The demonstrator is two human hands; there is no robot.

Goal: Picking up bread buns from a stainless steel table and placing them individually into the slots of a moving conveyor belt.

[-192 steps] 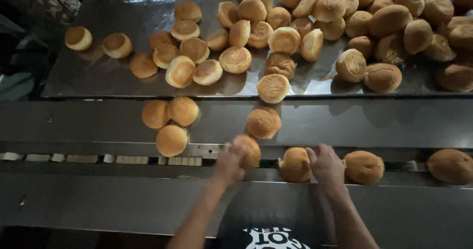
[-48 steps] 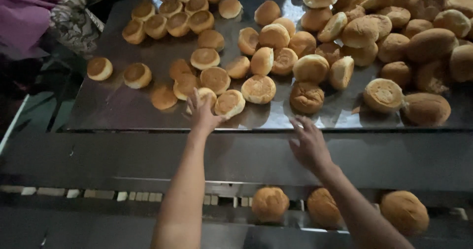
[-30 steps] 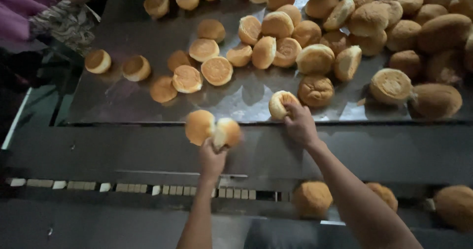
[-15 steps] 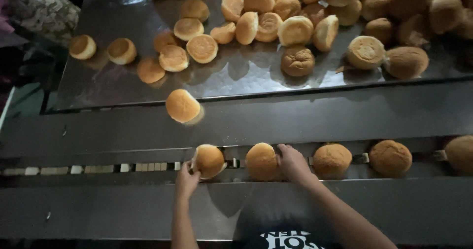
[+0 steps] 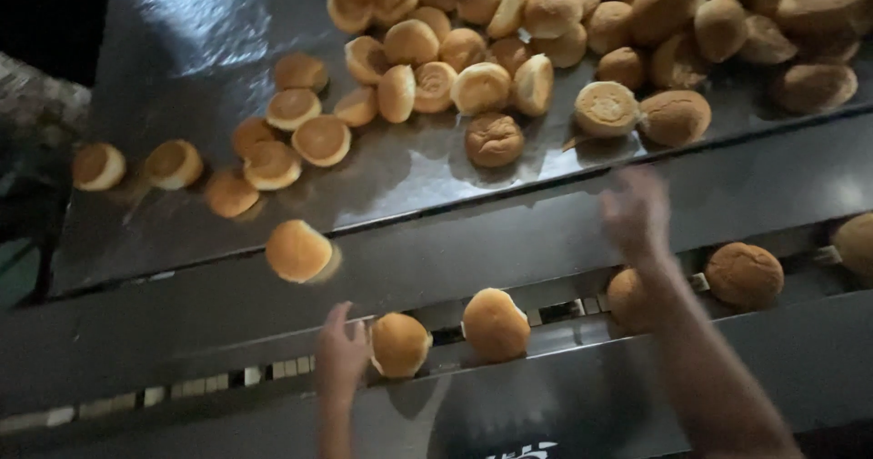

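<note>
The left hand [image 5: 341,361] is open, its fingers touching one bun [image 5: 400,344] in the narrow channel [image 5: 227,379]. The right hand [image 5: 637,214] is blurred, open, holding nothing, above the metal ledge [image 5: 509,241]. Five buns lie in the channel; one of them is half hidden behind the right wrist. One single bun [image 5: 298,251] lies on the ledge. Many more buns are on the steel worktop [image 5: 209,50]; I cannot count them exactly.
</note>
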